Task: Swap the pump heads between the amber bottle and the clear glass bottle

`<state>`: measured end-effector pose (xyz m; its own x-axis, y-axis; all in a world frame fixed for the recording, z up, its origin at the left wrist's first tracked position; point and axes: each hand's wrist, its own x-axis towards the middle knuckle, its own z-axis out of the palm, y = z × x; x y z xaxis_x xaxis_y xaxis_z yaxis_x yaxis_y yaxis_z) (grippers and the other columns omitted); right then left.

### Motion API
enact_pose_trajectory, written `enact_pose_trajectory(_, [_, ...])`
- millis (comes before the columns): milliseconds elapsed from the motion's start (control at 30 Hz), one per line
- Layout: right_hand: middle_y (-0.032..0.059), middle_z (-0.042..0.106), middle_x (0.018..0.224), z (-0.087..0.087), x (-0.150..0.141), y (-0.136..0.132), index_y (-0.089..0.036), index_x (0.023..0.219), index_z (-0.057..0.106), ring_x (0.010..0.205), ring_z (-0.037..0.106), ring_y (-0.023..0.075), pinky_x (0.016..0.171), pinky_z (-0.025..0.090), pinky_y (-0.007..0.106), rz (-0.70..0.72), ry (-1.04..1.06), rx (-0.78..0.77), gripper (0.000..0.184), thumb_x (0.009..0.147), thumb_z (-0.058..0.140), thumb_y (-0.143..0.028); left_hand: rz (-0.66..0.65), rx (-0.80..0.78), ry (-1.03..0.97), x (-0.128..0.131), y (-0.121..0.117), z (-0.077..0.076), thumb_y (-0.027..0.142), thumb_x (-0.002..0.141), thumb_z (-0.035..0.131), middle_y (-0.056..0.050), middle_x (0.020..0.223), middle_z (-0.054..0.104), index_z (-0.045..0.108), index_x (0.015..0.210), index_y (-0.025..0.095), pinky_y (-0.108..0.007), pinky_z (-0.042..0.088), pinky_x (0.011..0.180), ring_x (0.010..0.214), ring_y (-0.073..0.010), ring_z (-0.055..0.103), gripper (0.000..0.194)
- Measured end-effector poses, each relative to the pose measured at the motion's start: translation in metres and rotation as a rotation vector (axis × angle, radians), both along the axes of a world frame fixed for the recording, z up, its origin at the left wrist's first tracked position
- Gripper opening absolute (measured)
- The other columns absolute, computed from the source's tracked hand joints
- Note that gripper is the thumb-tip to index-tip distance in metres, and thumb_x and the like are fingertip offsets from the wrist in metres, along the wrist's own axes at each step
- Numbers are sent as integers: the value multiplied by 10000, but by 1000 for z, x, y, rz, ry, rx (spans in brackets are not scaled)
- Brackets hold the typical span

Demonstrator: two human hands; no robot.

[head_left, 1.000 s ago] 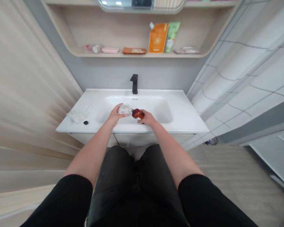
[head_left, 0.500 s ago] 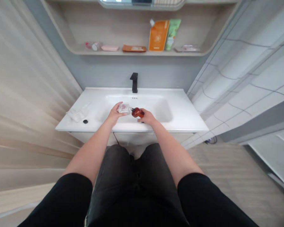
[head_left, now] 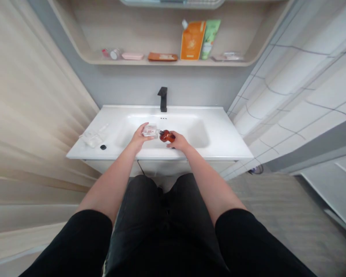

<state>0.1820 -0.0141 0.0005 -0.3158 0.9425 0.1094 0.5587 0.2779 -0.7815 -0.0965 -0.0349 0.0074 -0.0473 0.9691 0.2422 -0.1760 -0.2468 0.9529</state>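
My left hand (head_left: 137, 137) is shut on a clear glass bottle (head_left: 150, 131) above the white basin (head_left: 196, 134). My right hand (head_left: 178, 141) grips a small amber bottle (head_left: 167, 135) with a dark nozzle. The nozzle tip meets the clear bottle's end, so the two are held mouth to mouth. My fingers hide part of each bottle. Whether liquid passes between them is too small to tell.
A black faucet (head_left: 162, 99) stands behind the basin. A clear packet (head_left: 91, 139) and a small black round cap (head_left: 103, 147) lie on the counter's left. Above, a wooden shelf (head_left: 161, 62) holds several toiletries. A curtain hangs left, tiled wall right.
The whole view has drifted slightly upward in the frame. My hands and both bottles keep the same hold and nearly the same place over the basin.
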Motion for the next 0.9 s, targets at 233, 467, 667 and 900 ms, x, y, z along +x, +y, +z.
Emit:
enact_pose_trajectory(233, [51,834,1273,-1,0,1,-245,1490,704,1150,798,314,1091,609,434,-8,-1,-20,914,627,1006,-238,-11,-23,4,-1,1,0,208,477,1060,-94,1319,760,703,1470,260,-492,625,1060,1203,-327,741,1056])
enact_pose_trajectory(467, [55,832,1298,0,0,0,-251,1492,700,1175,793,315,1106,603,440,-9,-10,-14,919,626,1008,-233,-13,-18,5,-1,0,1,200,497,1052,-108,1340,757,699,1487,255,-518,621,1090,1225,-334,737,1053])
enact_pose_trajectory(667, [54,835,1280,1,0,0,-249,1488,701,1158,796,313,1097,606,437,-5,-18,-10,906,635,1008,-246,-17,-23,-20,-1,1,1,186,487,1052,-97,1333,767,714,1488,281,-514,617,1089,1228,-328,743,1061])
enact_pose_trajectory(900, [64,832,1292,-2,0,2,-238,1489,703,1171,792,317,1104,600,438,-3,-7,-7,913,628,1009,-240,-4,-29,-22,-1,1,0,200,489,1058,-106,1365,750,677,1529,264,-509,604,1115,1286,-346,722,1110])
